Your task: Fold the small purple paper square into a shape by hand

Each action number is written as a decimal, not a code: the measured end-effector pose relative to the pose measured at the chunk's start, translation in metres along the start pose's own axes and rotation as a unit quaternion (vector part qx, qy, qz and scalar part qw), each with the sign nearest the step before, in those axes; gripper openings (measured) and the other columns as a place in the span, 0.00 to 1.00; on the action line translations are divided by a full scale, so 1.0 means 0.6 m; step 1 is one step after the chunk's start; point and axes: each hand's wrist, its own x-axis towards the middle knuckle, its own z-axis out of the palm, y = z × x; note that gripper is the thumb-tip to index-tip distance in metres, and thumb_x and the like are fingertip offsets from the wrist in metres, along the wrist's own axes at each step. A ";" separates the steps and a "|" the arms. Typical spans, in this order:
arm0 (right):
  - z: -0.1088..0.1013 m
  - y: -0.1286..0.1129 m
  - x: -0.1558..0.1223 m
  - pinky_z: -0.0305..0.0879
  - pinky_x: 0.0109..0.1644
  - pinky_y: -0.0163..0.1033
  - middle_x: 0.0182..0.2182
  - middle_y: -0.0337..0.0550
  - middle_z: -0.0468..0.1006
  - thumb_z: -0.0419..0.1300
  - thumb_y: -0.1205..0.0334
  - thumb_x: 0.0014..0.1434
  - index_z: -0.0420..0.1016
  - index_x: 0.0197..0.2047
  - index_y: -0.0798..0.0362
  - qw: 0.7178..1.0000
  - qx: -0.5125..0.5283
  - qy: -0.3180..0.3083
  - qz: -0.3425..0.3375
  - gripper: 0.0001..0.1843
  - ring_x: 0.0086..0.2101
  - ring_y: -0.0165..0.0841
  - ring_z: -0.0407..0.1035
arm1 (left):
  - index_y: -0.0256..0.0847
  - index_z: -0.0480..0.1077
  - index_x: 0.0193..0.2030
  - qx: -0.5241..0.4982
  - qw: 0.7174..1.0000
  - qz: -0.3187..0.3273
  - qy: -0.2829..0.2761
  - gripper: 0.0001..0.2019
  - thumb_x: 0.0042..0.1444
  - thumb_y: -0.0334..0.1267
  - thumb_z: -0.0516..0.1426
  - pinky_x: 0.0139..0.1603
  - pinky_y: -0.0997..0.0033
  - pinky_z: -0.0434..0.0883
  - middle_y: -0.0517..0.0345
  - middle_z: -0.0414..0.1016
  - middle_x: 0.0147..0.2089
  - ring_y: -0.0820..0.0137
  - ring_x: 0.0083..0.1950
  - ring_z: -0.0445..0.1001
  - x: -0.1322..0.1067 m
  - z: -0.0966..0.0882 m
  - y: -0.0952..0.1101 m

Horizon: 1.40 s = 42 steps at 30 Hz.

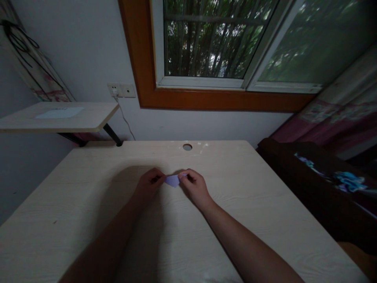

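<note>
A small purple piece of paper (172, 181), with angled edges that look folded, is stretched between my two hands just above the desk (188, 232). My left hand (149, 182) pinches its left corner between thumb and fingertips. On the other side, my right hand (194, 184) grips the right part with the thumb on the near face. The fingers cover both ends of the paper, so its full shape is hidden.
A raised shelf (97, 118) with a pale sheet (60, 113) stands at the back left. Behind the desk are a wall socket (120, 90) with a plugged-in cord and a window (212, 47). A round cable hole (187, 147) lies near the far edge. Dark furniture (294, 177) borders the right.
</note>
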 end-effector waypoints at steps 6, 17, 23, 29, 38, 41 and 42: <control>0.000 0.016 0.001 0.65 0.37 0.37 0.30 0.41 0.78 0.61 0.56 0.58 0.79 0.35 0.52 0.998 0.053 0.018 0.040 0.10 0.31 0.33 0.69 | 0.39 0.71 0.29 -0.035 0.998 -0.049 0.012 0.09 0.56 0.41 0.58 0.34 0.73 0.66 0.60 0.71 0.29 0.71 0.32 0.69 0.003 -0.009 -0.001; 0.001 0.015 0.005 0.65 0.35 0.37 0.28 0.41 0.78 0.62 0.55 0.56 0.79 0.34 0.52 0.996 0.070 0.032 0.051 0.10 0.30 0.34 0.69 | 0.40 0.74 0.38 -0.069 0.994 -0.043 0.067 0.11 0.59 0.44 0.55 0.39 0.72 0.70 0.56 0.75 0.35 0.70 0.37 0.73 0.004 -0.009 0.012; 0.003 -0.003 0.000 0.65 0.37 0.37 0.30 0.41 0.78 0.61 0.57 0.59 0.80 0.34 0.52 1.000 0.025 -0.013 0.004 0.09 0.31 0.33 0.70 | 0.41 0.75 0.36 -0.008 1.000 0.012 -0.023 0.09 0.57 0.44 0.60 0.37 0.73 0.70 0.58 0.75 0.34 0.71 0.35 0.73 -0.003 0.005 0.005; 0.003 -0.026 -0.001 0.65 0.35 0.36 0.33 0.42 0.78 0.61 0.62 0.59 0.80 0.37 0.49 0.994 -0.046 -0.055 -0.077 0.06 0.33 0.32 0.70 | 0.40 0.74 0.35 0.050 0.997 0.054 -0.024 0.08 0.59 0.41 0.59 0.36 0.73 0.69 0.58 0.74 0.33 0.71 0.34 0.73 -0.006 0.008 0.006; 0.008 -0.025 -0.005 0.66 0.45 0.41 0.34 0.42 0.79 0.61 0.64 0.60 0.79 0.38 0.47 0.979 -0.114 -0.060 -0.159 0.04 0.38 0.36 0.71 | 0.39 0.74 0.34 0.115 0.985 0.125 -0.032 0.06 0.60 0.37 0.58 0.39 0.72 0.70 0.55 0.73 0.34 0.70 0.36 0.72 -0.007 0.013 0.006; 0.009 -0.027 -0.007 0.66 0.44 0.41 0.34 0.42 0.79 0.61 0.65 0.60 0.78 0.37 0.47 0.976 -0.129 -0.059 -0.165 0.04 0.38 0.36 0.71 | 0.39 0.74 0.34 0.118 0.983 0.137 -0.022 0.06 0.60 0.37 0.57 0.39 0.72 0.70 0.55 0.73 0.34 0.70 0.36 0.72 -0.008 0.014 0.009; 0.009 -0.028 -0.008 0.66 0.44 0.41 0.34 0.42 0.79 0.61 0.65 0.60 0.78 0.37 0.47 0.976 -0.130 -0.056 -0.164 0.04 0.38 0.36 0.71 | 0.39 0.74 0.34 0.117 0.983 0.138 -0.021 0.06 0.60 0.37 0.57 0.39 0.72 0.69 0.55 0.73 0.34 0.70 0.36 0.72 -0.008 0.014 0.010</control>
